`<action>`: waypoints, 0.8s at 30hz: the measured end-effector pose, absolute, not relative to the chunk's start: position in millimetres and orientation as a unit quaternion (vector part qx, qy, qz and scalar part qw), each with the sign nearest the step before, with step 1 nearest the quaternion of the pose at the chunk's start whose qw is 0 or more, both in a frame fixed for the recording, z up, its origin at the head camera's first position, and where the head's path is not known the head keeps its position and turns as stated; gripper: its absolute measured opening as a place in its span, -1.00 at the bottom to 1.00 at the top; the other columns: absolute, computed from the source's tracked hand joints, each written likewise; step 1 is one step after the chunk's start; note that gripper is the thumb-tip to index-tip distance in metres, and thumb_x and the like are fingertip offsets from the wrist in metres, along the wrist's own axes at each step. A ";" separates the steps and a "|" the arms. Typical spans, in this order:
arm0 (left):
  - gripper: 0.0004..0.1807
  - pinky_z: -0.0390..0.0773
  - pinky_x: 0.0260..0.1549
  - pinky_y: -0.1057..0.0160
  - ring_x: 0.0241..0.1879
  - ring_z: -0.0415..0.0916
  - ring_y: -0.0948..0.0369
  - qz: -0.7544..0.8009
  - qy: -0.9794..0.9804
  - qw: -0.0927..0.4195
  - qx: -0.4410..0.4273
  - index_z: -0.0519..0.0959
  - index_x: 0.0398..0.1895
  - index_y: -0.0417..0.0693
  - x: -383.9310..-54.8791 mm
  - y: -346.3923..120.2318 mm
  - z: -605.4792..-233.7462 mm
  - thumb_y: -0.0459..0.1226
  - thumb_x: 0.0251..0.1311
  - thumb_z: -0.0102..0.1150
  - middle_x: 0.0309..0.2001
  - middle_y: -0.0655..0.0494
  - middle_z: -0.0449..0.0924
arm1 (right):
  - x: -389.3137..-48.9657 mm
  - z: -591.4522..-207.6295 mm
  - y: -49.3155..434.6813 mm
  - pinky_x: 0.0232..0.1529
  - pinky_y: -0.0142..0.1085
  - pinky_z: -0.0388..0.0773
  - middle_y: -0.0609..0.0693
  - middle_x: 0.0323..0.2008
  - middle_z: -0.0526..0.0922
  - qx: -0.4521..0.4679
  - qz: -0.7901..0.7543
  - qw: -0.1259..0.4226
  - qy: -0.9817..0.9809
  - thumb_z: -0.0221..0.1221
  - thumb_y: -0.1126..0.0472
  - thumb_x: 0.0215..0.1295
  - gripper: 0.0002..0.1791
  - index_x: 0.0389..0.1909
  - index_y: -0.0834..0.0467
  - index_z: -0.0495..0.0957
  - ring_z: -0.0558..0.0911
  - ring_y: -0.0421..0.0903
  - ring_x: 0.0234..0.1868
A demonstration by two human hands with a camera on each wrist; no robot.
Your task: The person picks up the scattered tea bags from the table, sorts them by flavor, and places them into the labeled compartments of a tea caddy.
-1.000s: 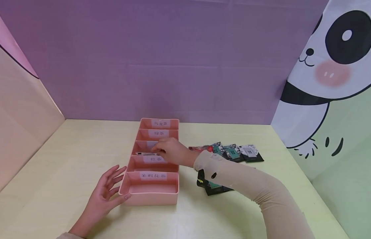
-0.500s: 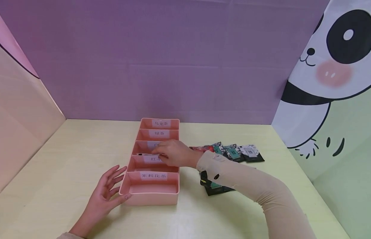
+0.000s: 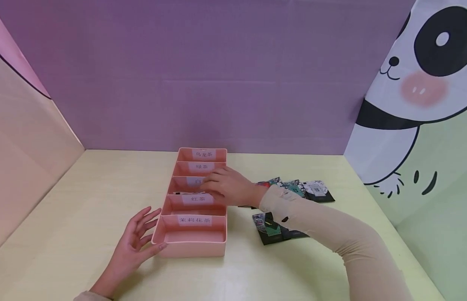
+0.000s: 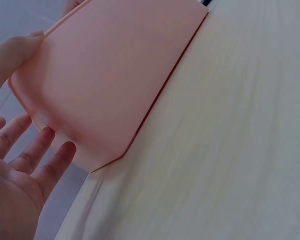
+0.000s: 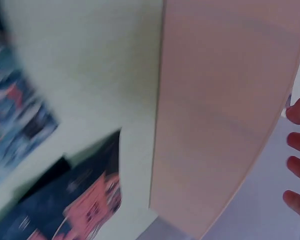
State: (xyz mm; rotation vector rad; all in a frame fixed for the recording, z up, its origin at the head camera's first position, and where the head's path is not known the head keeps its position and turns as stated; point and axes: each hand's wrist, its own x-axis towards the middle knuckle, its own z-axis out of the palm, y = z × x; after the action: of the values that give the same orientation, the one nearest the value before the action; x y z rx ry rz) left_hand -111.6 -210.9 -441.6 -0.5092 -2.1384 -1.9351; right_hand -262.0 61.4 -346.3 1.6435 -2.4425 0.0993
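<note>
A pink divided box [image 3: 193, 250] stands lengthwise on the table, with a white label in Chinese characters in each compartment. My left hand [image 3: 133, 242] rests against its near left corner, thumb on the front wall and fingers lightly bent along the side. In the left wrist view, those fingertips touch the pink wall. My right hand [image 3: 233, 186] hovers over the right rim by the middle compartment. Its fingers [image 5: 299, 142] are spread apart with nothing visible between them. The thin edge of a sachet [image 3: 186, 193] shows in that middle compartment; the rest of it is hidden.
Right of the box lie flat tea sachets in two groups. One group [image 3: 316, 190] is farther back, partly behind the right forearm; the other [image 3: 274, 236] is nearer, below the sleeve. A purple backdrop [image 3: 218, 83] closes off the table's far edge.
My right hand has drawn away from the sachet in the middle compartment and moved right, its fingers loosening. The left hand stays at the box corner.
</note>
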 end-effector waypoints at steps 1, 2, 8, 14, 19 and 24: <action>-0.03 0.46 0.04 0.51 0.19 0.39 0.46 -0.657 -0.726 0.107 -0.173 0.06 0.51 -0.11 -111.5 -211.0 -441.7 -0.67 0.05 0.28 0.32 0.43 0.35 | -263.8 -346.7 64.7 0.31 -0.16 0.36 -0.02 0.11 0.63 0.558 0.026 0.115 -0.822 0.22 0.13 0.36 -0.65 0.15 0.05 0.60 0.48 -0.04 0.21; -0.03 0.46 0.04 0.51 0.19 0.39 0.46 -0.656 -0.727 0.107 -0.173 0.06 0.51 -0.11 -111.5 -211.2 -441.7 -0.67 0.05 0.28 0.32 0.43 0.35 | -266.0 -347.7 68.2 0.30 -0.13 0.37 -0.01 0.11 0.63 0.559 0.020 0.130 -0.818 0.22 0.14 0.37 -0.66 0.13 0.06 0.60 0.48 -0.02 0.21; -0.04 0.46 0.03 0.51 0.19 0.39 0.45 -0.654 -0.728 0.109 -0.173 0.07 0.51 -0.10 -110.8 -210.3 -441.7 -0.67 0.06 0.27 0.32 0.41 0.35 | -280.0 -355.5 93.2 0.31 -0.10 0.36 0.01 0.09 0.63 0.542 0.011 0.177 -0.821 0.28 0.17 0.32 -0.68 0.08 0.08 0.60 0.49 0.01 0.20; -0.03 0.46 0.04 0.51 0.19 0.39 0.43 -0.660 -0.722 0.112 -0.176 0.09 0.50 -0.08 -109.9 -209.1 -442.2 -0.69 0.04 0.26 0.33 0.38 0.36 | -296.2 -363.2 126.0 0.27 -0.05 0.40 0.08 0.08 0.61 0.515 0.017 0.177 -0.839 0.29 0.23 0.29 -0.66 0.08 0.13 0.59 0.50 0.06 0.16; -0.04 0.46 0.03 0.52 0.18 0.40 0.43 -0.666 -0.717 0.114 -0.174 0.11 0.49 -0.05 -109.4 -208.9 -442.5 -0.71 0.03 0.25 0.32 0.37 0.37 | -308.9 -369.0 158.8 0.21 0.04 0.42 0.13 0.05 0.59 0.492 0.052 0.162 -0.854 0.30 0.28 0.27 -0.66 0.06 0.18 0.58 0.50 0.11 0.12; -0.03 0.48 0.03 0.50 0.18 0.41 0.42 -0.670 -0.710 0.116 -0.185 0.12 0.49 -0.07 -110.7 -209.1 -443.5 -0.73 0.01 0.24 0.33 0.35 0.38 | -319.2 -375.6 191.2 0.16 0.11 0.41 0.16 0.09 0.53 0.449 0.050 0.146 -0.880 0.33 0.29 0.25 -0.60 0.11 0.19 0.55 0.46 0.15 0.13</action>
State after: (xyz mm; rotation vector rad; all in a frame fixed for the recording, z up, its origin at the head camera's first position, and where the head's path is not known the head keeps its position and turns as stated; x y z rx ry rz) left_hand -110.7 -209.1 -443.5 -0.5415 -2.0786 -1.9626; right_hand -319.2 191.2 -375.6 1.2915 -2.5339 0.1441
